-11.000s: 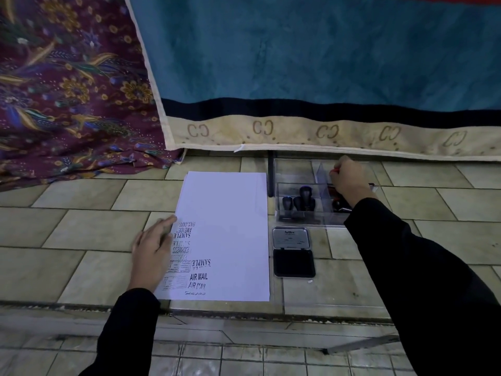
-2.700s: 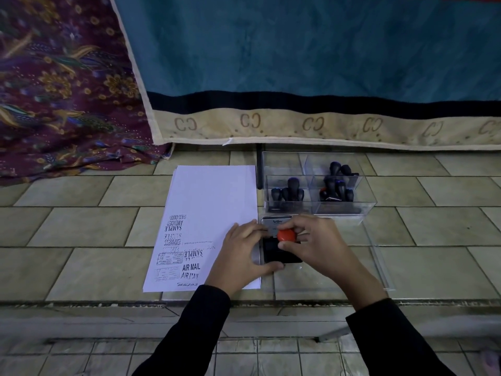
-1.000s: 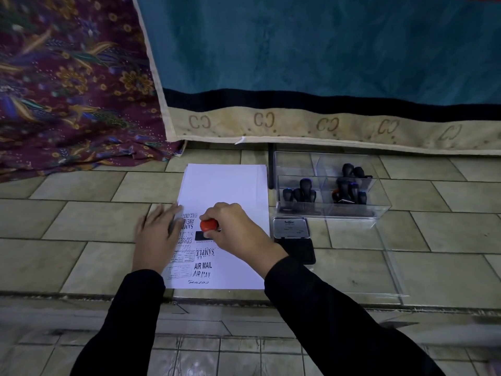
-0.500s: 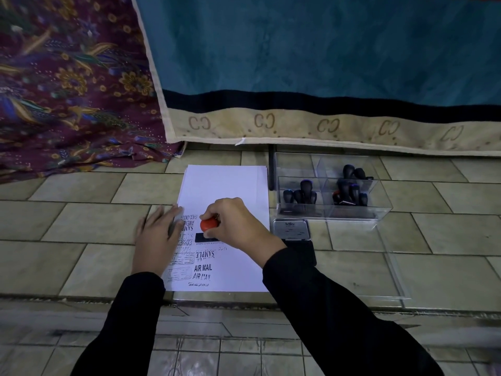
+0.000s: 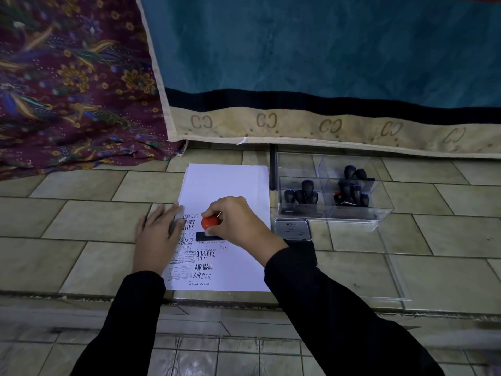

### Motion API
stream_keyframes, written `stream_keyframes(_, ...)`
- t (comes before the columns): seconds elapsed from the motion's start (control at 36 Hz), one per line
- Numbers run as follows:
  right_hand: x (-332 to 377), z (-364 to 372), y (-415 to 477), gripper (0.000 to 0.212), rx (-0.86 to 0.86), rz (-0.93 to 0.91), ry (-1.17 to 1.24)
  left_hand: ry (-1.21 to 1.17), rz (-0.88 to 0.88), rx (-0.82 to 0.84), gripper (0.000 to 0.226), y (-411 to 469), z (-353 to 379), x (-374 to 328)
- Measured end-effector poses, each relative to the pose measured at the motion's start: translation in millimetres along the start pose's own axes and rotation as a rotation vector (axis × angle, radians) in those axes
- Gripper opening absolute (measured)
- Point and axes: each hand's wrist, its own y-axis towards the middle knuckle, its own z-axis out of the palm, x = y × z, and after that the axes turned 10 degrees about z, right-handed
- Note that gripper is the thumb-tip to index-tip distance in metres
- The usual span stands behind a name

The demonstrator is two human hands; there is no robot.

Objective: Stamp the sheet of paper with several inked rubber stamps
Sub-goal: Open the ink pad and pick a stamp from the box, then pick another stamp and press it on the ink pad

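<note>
A white sheet of paper (image 5: 230, 183) lies on the tiled ledge, its lower left part covered with black stamp prints. My right hand (image 5: 241, 222) grips a stamp with a red knob (image 5: 209, 222); its dark base (image 5: 207, 236) rests flat on the sheet's middle. My left hand (image 5: 157, 237) lies flat, fingers spread, on the paper's left edge. An open ink pad (image 5: 292, 229) sits just right of the sheet, its dark pad half hidden by my right sleeve. Several dark stamps (image 5: 301, 195) stand in a clear box (image 5: 379, 213).
The clear box's lid (image 5: 393, 278) lies flat on the tiles at the right. A teal blanket with a beige border (image 5: 325, 126) and a purple floral cloth (image 5: 67, 90) hang behind. The ledge's front edge (image 5: 81, 297) drops to a lower tiled step.
My right hand brought the red-knobbed stamp from the ink pad onto the sheet. Over the last second it stays pressed at the same spot and my left hand holds still.
</note>
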Motion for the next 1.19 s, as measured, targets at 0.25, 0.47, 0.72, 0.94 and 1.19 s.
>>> stream_keyframes(0.25,-9.2,-40.6,25.3,0.037,-0.168,0.057,0.196,-0.007,0.012,-0.025,0.033,-0.3,-0.4,1.9)
stream_keyframes(0.47,-48.1,-143.8,32.2,0.029,-0.684,0.065,0.276,0.009,0.031,-0.046,0.03,-0.1,1.9,3.9)
stream_keyframes(0.72,-104.7,-163.1,52.8,0.022,-0.693,0.201,0.079,-0.003,0.033,-0.05,0.039,-0.3,0.9,3.4)
stream_keyframes(0.94,-111.8,-154.4,73.8,0.012,-0.469,0.305,-0.156,0.004,0.025,-0.045,0.043,0.2,0.4,2.2)
stream_keyframes(1.19,-106.7,-150.2,84.3,0.01,-0.355,0.37,-0.243,0.008,0.014,-0.034,0.044,0.0,0.2,1.0)
